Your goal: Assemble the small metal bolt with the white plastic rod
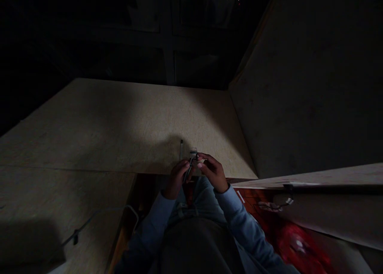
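Observation:
In dim light, my left hand pinches a thin, dark, bent object with shiny edges; its kind is too dark to tell. My right hand has its thumb and fingertips curled in at the upper right end of that object. Just beyond the fingertips, a small pale, clear-looking piece with a dark lower edge shows over the table; whether it is joined to the held object I cannot tell. To its left lies a slim stick with a dark tip, perhaps a pen.
The pale tabletop runs from the left to a tall dark panel on the right. A cable crosses the lower left surface. At the lower right, a red plastic-like bag lies on the floor near a thin cord with a white tag.

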Demonstrator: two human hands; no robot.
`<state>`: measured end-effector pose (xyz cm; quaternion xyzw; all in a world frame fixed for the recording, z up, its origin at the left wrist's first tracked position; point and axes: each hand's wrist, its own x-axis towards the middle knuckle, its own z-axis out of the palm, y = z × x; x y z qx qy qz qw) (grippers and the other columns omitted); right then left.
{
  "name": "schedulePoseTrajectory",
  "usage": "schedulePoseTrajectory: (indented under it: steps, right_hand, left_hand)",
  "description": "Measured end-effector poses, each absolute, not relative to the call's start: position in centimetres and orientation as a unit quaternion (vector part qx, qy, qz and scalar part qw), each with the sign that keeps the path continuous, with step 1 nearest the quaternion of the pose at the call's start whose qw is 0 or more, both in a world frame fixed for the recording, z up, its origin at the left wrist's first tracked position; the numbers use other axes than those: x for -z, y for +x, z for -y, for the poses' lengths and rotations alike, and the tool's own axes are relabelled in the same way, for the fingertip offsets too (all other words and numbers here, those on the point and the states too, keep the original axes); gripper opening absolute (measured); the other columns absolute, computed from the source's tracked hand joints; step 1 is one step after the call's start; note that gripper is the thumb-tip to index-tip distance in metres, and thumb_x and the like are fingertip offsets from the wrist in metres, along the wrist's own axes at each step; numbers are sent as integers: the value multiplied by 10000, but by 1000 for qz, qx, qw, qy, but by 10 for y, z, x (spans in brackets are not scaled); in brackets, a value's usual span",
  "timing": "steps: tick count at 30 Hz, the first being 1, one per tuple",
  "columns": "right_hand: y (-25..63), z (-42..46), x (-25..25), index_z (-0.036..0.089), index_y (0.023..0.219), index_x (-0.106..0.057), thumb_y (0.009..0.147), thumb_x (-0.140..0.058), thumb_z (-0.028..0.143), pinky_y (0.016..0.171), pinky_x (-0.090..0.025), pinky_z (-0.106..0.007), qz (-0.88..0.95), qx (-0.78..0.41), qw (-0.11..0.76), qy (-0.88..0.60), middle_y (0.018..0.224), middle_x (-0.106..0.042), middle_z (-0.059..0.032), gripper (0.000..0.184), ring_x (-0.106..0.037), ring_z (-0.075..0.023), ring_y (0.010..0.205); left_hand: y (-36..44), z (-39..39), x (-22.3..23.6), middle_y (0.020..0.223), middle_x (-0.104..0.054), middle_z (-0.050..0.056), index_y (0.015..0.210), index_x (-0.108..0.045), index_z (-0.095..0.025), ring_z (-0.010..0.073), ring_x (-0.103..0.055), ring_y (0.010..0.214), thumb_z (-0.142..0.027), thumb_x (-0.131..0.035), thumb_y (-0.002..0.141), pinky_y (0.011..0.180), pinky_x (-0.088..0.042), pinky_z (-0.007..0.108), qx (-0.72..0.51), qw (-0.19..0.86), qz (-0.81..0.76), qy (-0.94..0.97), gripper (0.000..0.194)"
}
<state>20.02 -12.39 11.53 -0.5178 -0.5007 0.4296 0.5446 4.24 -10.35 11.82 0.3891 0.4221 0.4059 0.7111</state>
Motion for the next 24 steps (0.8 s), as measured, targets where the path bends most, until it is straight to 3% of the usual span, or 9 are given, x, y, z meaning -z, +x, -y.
schedulePoseTrajectory:
  steps: [6, 10, 16, 24]
  right_hand:
    - [204, 134, -129, 237, 1086, -750, 742, -815, 422, 590, -539, -258, 445, -493, 559, -497, 897, -704, -36, 395, -632, -155, 727]
    - [213, 142, -132, 255, 1104, -749, 735, -826, 407, 564, -544, -253, 430, -524, 558, -478, 896, -717, -27, 406, -629, -133, 656]
    - [231, 154, -135, 247, 1116, -743, 729, -837, 400, 704, -569, -312, 453, -553, 566, -410, 847, -715, -12, 427, -671, -149, 712]
    - [248, 160, -130, 225, 1043, -758, 673, -867, 419, 660, -534, -325, 470, -543, 588, -372, 801, -732, -28, 431, -650, -162, 652]
  left_hand:
    - [43, 111, -123, 574, -543, -36, 795, -625, -175, 78, -408, 434, -653, -590, 803, 435, -294, 225, -353, 710, -411, 450, 480]
    - [45, 112, -129, 609, -568, -12, 751, -636, -167, 89, -437, 480, -663, -605, 802, 465, -314, 235, -344, 709, -392, 475, 499]
    - [51, 121, -144, 595, -539, -8, 767, -663, -158, 97, -425, 503, -675, -602, 809, 496, -300, 244, -299, 740, -356, 486, 523]
    - [64, 129, -158, 571, -504, -10, 743, -680, -144, 92, -399, 501, -630, -661, 769, 494, -262, 245, -259, 766, -335, 483, 488]
